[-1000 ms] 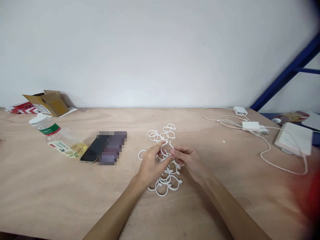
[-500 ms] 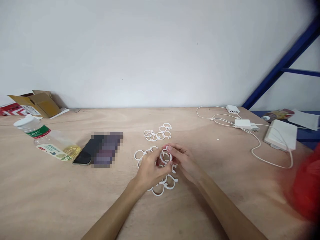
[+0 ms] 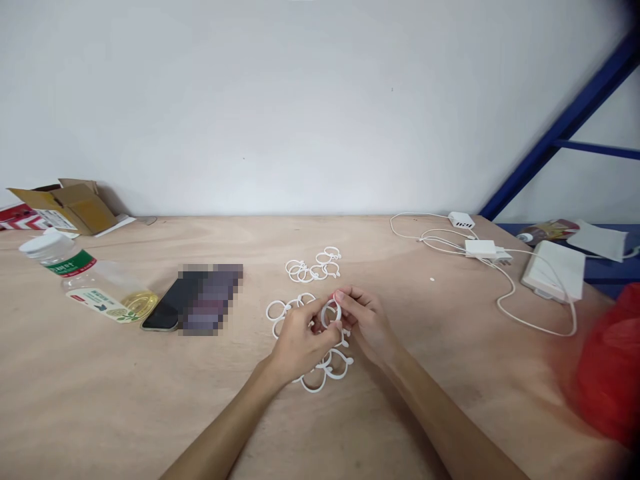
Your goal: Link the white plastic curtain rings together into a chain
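Both hands meet over a heap of white plastic rings (image 3: 320,370) on the wooden table (image 3: 150,400). My left hand (image 3: 300,340) and my right hand (image 3: 367,323) pinch the same white ring (image 3: 330,312) between fingertips, lifted slightly above the heap. A second small cluster of white rings (image 3: 313,265) lies just beyond the hands, untouched.
A plastic bottle (image 3: 85,280) lies on its side at the left beside a dark phone (image 3: 167,310). A cardboard box (image 3: 70,207) sits at the back left. White chargers and cables (image 3: 480,250), a white box (image 3: 553,270) and something red (image 3: 607,363) occupy the right.
The view has drifted so everything sits a little further left. Both hands drew closer together on the ring and raised it slightly above the heap.
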### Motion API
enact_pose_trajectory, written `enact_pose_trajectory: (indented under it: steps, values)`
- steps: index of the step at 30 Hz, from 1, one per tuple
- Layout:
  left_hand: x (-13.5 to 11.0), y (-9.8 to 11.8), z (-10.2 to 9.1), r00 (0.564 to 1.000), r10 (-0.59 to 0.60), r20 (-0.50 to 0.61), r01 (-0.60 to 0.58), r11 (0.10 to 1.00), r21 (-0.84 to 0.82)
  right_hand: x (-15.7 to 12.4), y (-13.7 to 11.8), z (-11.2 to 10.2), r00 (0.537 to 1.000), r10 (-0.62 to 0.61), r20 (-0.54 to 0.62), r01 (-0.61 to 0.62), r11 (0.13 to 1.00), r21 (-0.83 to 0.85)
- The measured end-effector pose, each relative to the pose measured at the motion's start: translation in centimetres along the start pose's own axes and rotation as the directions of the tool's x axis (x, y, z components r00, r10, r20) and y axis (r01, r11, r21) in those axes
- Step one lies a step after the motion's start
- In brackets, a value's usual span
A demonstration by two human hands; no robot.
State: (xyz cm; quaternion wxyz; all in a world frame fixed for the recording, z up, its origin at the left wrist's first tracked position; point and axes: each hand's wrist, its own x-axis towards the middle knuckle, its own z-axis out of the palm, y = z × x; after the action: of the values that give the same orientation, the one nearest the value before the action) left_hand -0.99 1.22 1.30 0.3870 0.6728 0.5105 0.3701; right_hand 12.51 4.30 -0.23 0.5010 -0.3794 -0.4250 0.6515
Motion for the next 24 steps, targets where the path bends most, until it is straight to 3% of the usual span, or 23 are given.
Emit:
enact_pose_trajectory:
  steps: [3,5,7,9,12,15,19,24]
  values:
    - [0.2,0.0,-0.7,0.998,0.024,-0.059,-0.012,0.981,0.193,1.1,0.0,-0.8,0.996,-0.058,-0.072,0.044,0.982,-0.181]
    - [0.3,-0.2,-1.1,0.995,0.043,-0.088,-0.006,0.924,0.381,2.4,0.2,-1.8,0.970,-0.188,-0.157,0.108,0.904,-0.414]
    - [0.3,-0.3,-1.3,0.995,0.059,-0.077,-0.009,0.848,0.531,4.0,0.5,-2.8,0.927,-0.324,-0.189,0.121,0.735,-0.667]
    - [0.2,-0.4,-1.3,0.997,0.069,-0.027,-0.038,0.788,0.615,5.5,0.8,-3.6,0.917,-0.365,-0.162,0.062,0.530,-0.846]
    - [-0.1,-0.4,-1.0,0.997,0.070,0.026,-0.069,0.735,0.674,7.1,1.3,-3.9,0.936,-0.331,-0.119,-0.022,0.284,-0.959]
    - [-0.2,-0.4,-0.9,0.997,0.072,0.042,-0.081,0.712,0.697,7.7,1.6,-3.6,0.945,-0.315,-0.089,-0.044,0.145,-0.988]
    - [-0.2,-0.5,-1.1,0.995,0.101,0.014,-0.084,0.731,0.677,7.3,1.7,-3.5,0.931,-0.363,-0.035,0.001,0.099,-0.995]
    - [0.1,-0.9,-1.2,0.981,0.152,-0.123,-0.050,0.804,0.593,5.5,0.8,-4.6,0.880,-0.471,0.056,0.171,0.207,-0.963]
